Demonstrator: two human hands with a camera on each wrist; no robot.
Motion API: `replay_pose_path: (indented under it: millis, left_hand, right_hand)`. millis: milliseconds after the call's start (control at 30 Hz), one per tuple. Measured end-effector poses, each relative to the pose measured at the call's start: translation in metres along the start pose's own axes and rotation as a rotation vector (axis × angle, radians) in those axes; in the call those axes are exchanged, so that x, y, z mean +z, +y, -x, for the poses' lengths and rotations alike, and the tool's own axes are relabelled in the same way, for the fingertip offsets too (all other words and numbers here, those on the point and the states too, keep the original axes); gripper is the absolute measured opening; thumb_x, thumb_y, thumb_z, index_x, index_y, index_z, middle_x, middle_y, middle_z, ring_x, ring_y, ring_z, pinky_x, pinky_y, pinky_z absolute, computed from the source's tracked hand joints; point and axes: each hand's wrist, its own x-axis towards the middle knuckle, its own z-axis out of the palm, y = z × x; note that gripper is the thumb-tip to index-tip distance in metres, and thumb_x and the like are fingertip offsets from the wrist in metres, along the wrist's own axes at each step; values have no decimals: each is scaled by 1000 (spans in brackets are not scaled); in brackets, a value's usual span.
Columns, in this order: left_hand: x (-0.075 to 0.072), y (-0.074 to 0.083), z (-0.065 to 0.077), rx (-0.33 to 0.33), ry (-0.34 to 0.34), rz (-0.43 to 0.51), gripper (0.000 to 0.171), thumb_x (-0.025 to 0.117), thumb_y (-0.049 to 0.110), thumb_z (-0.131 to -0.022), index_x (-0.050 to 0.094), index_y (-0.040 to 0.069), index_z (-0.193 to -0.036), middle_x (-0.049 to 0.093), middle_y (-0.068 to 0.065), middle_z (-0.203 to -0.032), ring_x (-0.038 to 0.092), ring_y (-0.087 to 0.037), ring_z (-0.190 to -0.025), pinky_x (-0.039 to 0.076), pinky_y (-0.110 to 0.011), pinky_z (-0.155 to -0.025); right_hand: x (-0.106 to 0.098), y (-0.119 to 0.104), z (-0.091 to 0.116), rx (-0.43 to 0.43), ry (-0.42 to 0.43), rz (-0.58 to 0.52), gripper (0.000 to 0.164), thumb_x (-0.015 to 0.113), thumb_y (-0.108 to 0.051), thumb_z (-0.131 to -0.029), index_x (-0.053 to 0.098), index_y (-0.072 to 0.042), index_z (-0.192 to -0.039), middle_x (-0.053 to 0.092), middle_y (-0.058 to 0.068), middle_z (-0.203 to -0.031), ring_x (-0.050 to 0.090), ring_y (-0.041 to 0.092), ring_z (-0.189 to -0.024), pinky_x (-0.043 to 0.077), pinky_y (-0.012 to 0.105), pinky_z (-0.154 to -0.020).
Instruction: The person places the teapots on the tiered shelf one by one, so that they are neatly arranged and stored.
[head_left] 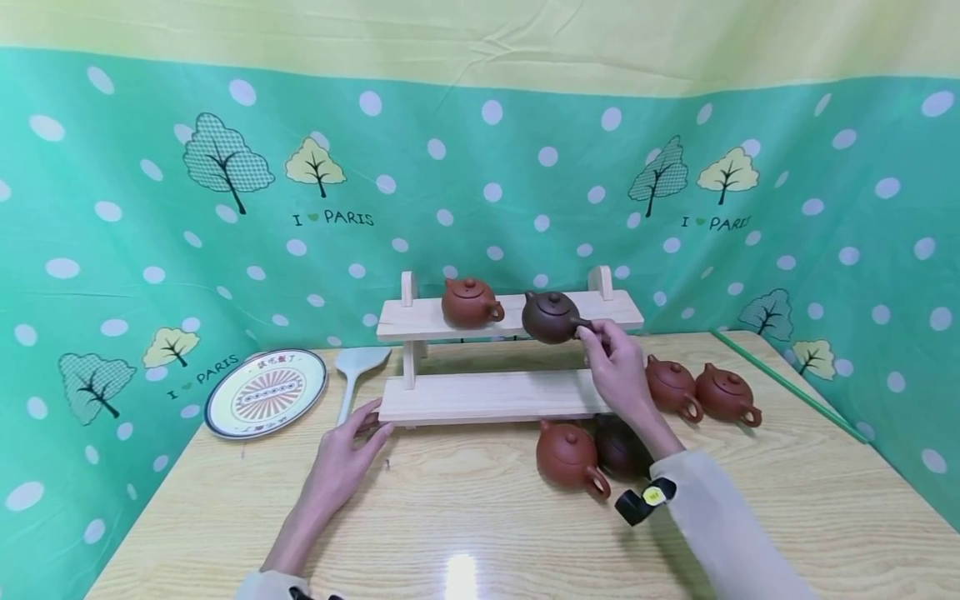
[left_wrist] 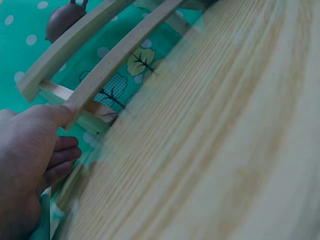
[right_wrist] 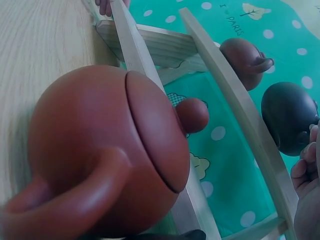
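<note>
Right hand [head_left: 621,367] at 1 o'clock pinches a round dark-brown clay teapot [head_left: 550,322], seemingly for shelving, needing careful release; left hand [head_left: 348,454] grips the tiered pale-wood rack [head_left: 487,395].

From above, the head camera looked forward and down across the counter [head_left: 420,525]. Both tilted wrist cameras shared the wooden shelf [head_left: 480,396] from opposite ends, the right very near a reddish-brown teapot [right_wrist: 95,120].

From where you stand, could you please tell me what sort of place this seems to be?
Probably an indoor tabletop work area, perhaps staged: a printed curtain hangs behind and beside the wooden table, which bears a small shelf and several teapots.
</note>
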Motion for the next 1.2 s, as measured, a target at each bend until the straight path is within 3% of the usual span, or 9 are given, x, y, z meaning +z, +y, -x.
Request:
replay_pose_path:
  millis: [300,567,1200]
  left_hand:
    - [0,-1,0,3,3,0,52,74,25,-99,58,1,-143,72,-23,-119,68,-39,-113,54,-54,-99]
    - [0,0,1,-10,-2,-2,52,73,25,-100,58,1,-143,72,-21,-119,68,-38,-113,53,-55,-99]
    - [0,2,0,-19,-3,-18,52,72,26,-100,58,2,-143,72,-21,-119,69,-38,-113,53,-54,-99]
  right_hand:
    - [12,37,-13,-6,-1,-8,17,60,-12,-107,66,4,-106,56,16,-73,46,14,-60,35,21,-48]
    - [19,35,-17,-22,-2,-10,20,60,-18,-108,65,1,-103,54,7,-71,47,17,-59,37,23,-48]
    - [32,33,-29,-32,6,1,16,62,-14,-106,66,1,-101,53,5,-69,43,15,-55,33,23,-46]
